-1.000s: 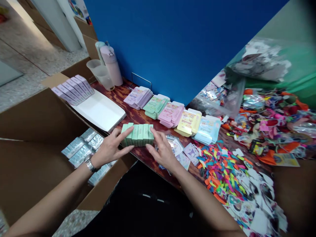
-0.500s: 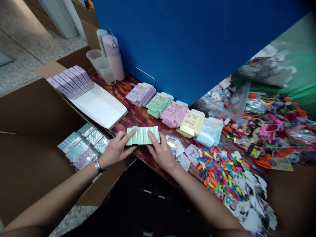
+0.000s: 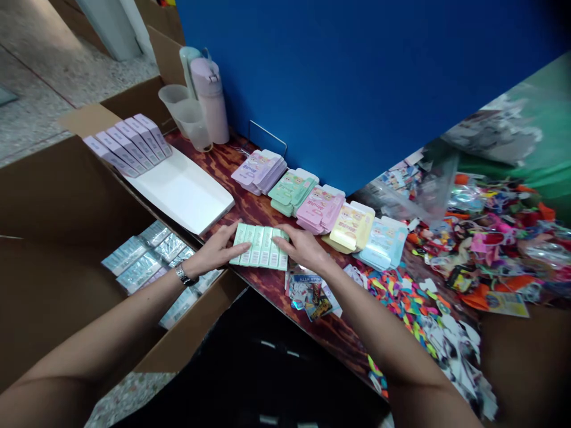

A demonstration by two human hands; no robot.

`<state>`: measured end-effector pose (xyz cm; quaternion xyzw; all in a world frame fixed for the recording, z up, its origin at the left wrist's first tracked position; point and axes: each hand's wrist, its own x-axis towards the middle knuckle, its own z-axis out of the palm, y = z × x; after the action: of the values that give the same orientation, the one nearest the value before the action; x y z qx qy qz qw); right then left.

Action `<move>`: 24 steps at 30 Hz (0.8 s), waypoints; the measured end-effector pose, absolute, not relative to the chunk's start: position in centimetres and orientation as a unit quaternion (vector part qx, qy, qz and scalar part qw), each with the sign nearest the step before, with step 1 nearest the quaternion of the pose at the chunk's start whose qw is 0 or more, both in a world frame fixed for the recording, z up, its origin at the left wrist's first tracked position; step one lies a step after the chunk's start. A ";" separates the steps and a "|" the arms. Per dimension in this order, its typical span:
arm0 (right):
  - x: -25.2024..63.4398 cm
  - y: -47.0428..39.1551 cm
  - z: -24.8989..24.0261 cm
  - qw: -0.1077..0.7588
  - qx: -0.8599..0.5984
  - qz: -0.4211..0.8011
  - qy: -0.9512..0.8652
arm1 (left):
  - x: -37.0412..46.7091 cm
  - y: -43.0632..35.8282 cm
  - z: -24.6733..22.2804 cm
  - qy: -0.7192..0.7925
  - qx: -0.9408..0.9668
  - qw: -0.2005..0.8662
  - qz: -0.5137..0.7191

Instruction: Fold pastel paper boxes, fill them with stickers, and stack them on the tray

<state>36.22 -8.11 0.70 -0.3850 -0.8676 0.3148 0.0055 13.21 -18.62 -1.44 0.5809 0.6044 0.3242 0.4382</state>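
Observation:
Between my hands is a row of several small green boxes [image 3: 259, 246], standing side by side with barcodes showing on their lower parts. My left hand [image 3: 218, 246] grips the row's left end, thumb across the front. On the right end, my right hand [image 3: 304, 246] is closed around it in the same way. Behind the row lie stacks of flat printed cartons: purple [image 3: 259, 171], green [image 3: 293, 190], pink [image 3: 321, 208], yellow [image 3: 351, 226] and blue [image 3: 382, 241]. Several purple boxes [image 3: 129, 145] stand on a white board [image 3: 187, 193] to the left.
An open cardboard box [image 3: 53, 196] on the left holds wrapped packs [image 3: 138, 270]. A pink bottle [image 3: 212, 101] and clear plastic cups [image 3: 194, 122] stand at the back. Colourful loose pieces [image 3: 401, 303] and cards [image 3: 312, 294] lie on the right. A blue panel [image 3: 339, 83] rises behind.
The green row has tilted so its barcoded faces show, and the boxes are now lined up evenly. My thumbs have moved onto the front. More cards show below my right hand.

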 end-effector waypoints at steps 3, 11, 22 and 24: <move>36.4 -8.5 0.9 0.006 -0.387 0.322 -0.864 | 13.5 -19.0 -2.1 0.639 0.585 0.392 0.311; 31.7 -7.6 7.0 0.129 -0.295 0.278 -0.905 | 11.1 -22.7 1.7 0.700 0.534 0.286 0.378; 10.4 -1.9 1.8 0.262 -0.201 0.339 -0.881 | -0.2 -18.9 -1.5 0.783 0.385 -0.026 0.488; 8.3 -1.7 0.9 0.251 -0.201 0.362 -0.875 | -1.5 -18.6 -2.3 0.798 0.381 -0.051 0.464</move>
<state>8.27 -1.66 0.94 -0.2012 -0.8749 0.3620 0.2510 -1.50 -18.65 -2.29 0.3806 0.7984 0.4638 -0.0507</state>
